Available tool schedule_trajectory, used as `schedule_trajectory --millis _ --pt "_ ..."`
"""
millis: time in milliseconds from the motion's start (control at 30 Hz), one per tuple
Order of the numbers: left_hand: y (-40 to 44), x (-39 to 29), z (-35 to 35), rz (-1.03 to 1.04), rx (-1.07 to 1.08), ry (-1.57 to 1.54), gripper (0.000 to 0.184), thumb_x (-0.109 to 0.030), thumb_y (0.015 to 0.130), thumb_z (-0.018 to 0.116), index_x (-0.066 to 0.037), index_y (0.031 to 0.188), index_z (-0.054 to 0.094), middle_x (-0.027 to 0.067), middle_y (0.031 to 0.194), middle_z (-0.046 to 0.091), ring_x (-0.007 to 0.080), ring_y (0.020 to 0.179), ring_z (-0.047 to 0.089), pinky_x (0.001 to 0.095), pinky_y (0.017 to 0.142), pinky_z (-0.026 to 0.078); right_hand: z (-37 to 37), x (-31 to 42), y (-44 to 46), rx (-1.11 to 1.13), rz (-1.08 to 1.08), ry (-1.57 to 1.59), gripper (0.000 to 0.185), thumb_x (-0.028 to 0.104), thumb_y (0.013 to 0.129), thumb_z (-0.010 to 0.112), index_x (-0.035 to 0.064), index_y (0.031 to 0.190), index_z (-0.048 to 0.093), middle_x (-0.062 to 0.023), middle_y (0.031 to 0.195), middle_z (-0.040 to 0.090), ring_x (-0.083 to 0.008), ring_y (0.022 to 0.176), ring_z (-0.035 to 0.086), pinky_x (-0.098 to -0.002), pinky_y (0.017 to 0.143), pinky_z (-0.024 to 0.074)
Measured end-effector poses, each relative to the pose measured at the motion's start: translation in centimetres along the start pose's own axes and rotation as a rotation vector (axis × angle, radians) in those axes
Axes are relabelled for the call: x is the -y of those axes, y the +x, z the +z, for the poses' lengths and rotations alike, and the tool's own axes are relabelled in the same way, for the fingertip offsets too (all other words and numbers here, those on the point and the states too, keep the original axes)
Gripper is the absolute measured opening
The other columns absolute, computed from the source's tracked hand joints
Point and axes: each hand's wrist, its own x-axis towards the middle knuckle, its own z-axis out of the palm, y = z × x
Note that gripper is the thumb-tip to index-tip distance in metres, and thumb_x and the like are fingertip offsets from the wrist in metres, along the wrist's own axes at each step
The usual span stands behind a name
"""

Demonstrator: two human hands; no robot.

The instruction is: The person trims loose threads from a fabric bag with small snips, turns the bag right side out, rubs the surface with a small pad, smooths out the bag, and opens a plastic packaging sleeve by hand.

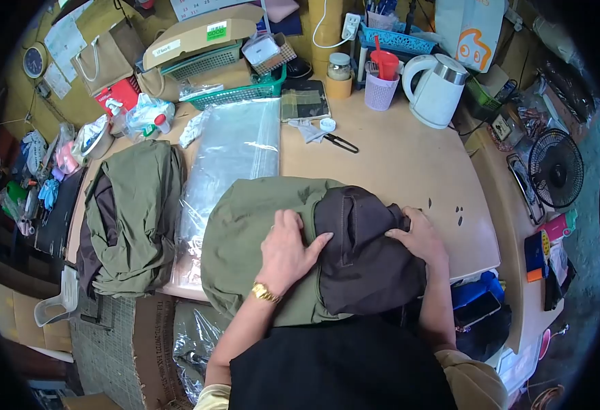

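Observation:
A bulky olive-green cloth item (259, 198) with a dark brown section (375, 273) lies at the table's near edge, against my body. Its exact kind is unclear; a stitched slit runs down the brown cloth. My left hand (290, 249) presses on the green part, fingers curled and thumb on the brown edge, gripping the fabric. With thumb and fingers, my right hand (419, 239) pinches the brown section's right upper edge. To the left is a similar folded green and brown cloth item (139, 212). Clear plastic bags (238, 137) lie flat between and behind the two.
Toward the back of the table (382, 157) are black-handled tweezers or snips (341, 142), a dark notebook (305, 100), a green basket (238, 94), a lilac cup (380, 92) and a white kettle (435, 89). A black fan (556, 167) stands at right.

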Motion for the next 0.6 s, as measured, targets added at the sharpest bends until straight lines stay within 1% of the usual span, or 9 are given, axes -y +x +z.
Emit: schedule_trajectory --millis 67,133,233,367,433,467,533,567,600 --pt "0.3 0.6 1.8 -0.158 0.216 0.13 0.048 -0.038 0.081 0.076 -0.002 0.101 0.052 0.0182 0.094 0.058 0.0397 0.079 0.064 0.0463 0.07 0.053 0.1 -0.4 -0.1 -0.035 -0.022 -0.024 0.051 0.03 0.077 0.08 0.0028 0.116 0.061 -0.0177 0.113 0.06 -0.0351 0.105 0.058 -0.0416 0.09 0.0472" --pt "0.2 1.1 1.9 -0.168 0.253 0.148 0.04 -0.033 0.081 0.073 -0.001 0.097 0.054 0.0199 0.093 0.061 0.0417 0.084 0.065 0.0477 0.074 0.054 0.6 -1.3 -0.5 -0.333 -0.36 -0.21 0.051 0.03 0.075 0.082 0.0009 0.111 0.061 -0.0171 0.108 0.059 -0.0351 0.103 0.058 -0.0423 0.089 0.0473" --pt "0.2 2.4 1.2 -0.133 0.297 0.033 0.028 -0.026 0.084 0.063 0.002 0.085 0.061 0.0227 0.088 0.063 0.0419 0.084 0.064 0.0505 0.077 0.052 0.5 -1.5 -0.7 -0.29 -0.387 -0.227 0.052 0.028 0.072 0.085 -0.0002 0.108 0.061 -0.0188 0.109 0.06 -0.0368 0.103 0.058 -0.0432 0.089 0.0477" --pt "2.2 2.6 -2.5 -0.066 0.27 0.065 0.02 -0.018 0.087 0.06 0.0 0.081 0.065 0.0198 0.089 0.064 0.0403 0.085 0.063 0.048 0.076 0.051 -2.5 3.8 -0.5 -0.039 -0.094 -0.294 0.047 0.023 0.075 0.082 -0.0001 0.109 0.06 -0.0181 0.104 0.063 -0.0351 0.099 0.061 -0.042 0.087 0.0487" --pt "3.9 -0.2 -7.4 -0.037 0.121 -0.07 0.015 -0.012 0.086 0.062 0.001 0.078 0.062 0.0169 0.083 0.06 0.0362 0.077 0.06 0.0431 0.071 0.048 -6.0 8.5 -1.3 0.031 -0.479 0.661 0.034 0.02 0.082 0.075 -0.0013 0.106 0.064 -0.0146 0.092 0.068 -0.0316 0.093 0.067 -0.0395 0.084 0.051" --pt "4.2 -1.1 -9.7 0.046 0.089 -0.237 0.013 -0.006 0.083 0.064 0.002 0.074 0.057 0.0141 0.077 0.054 0.0311 0.07 0.055 0.0385 0.066 0.044 -5.9 6.9 -0.3 0.031 -0.48 0.662 0.034 0.02 0.082 0.075 -0.0013 0.106 0.064 -0.0146 0.092 0.068 -0.0316 0.093 0.067 -0.0395 0.084 0.051" --pt "3.7 -0.7 -13.3 0.221 0.326 -0.678 0.018 -0.006 0.081 0.065 0.002 0.071 0.053 0.0132 0.074 0.051 0.0288 0.066 0.052 0.0372 0.063 0.042 -4.6 1.3 2.4 0.368 -1.07 1.222 0.024 0.014 0.086 0.069 -0.0034 0.102 0.069 -0.0109 0.081 0.068 -0.0282 0.088 0.069 -0.0384 0.082 0.0528" --pt "3.5 -0.1 -12.4 0.122 0.358 -0.528 0.017 -0.006 0.081 0.065 0.002 0.071 0.054 0.0138 0.074 0.052 0.0293 0.065 0.053 0.0374 0.063 0.043 -3.7 0.9 2.7 0.365 -1.066 1.224 0.024 0.014 0.086 0.069 -0.0034 0.102 0.069 -0.0109 0.081 0.068 -0.0282 0.088 0.069 -0.0384 0.082 0.0528" --pt "3.2 1.2 -10.5 0.028 0.385 -0.377 0.016 -0.007 0.08 0.066 0.001 0.071 0.055 0.0143 0.073 0.054 0.0298 0.065 0.054 0.0377 0.063 0.044 -2.8 0.5 3.0 0.327 -0.83 0.687 0.024 0.013 0.084 0.07 -0.0013 0.102 0.07 -0.0137 0.083 0.069 -0.0307 0.087 0.069 -0.0394 0.081 0.053"
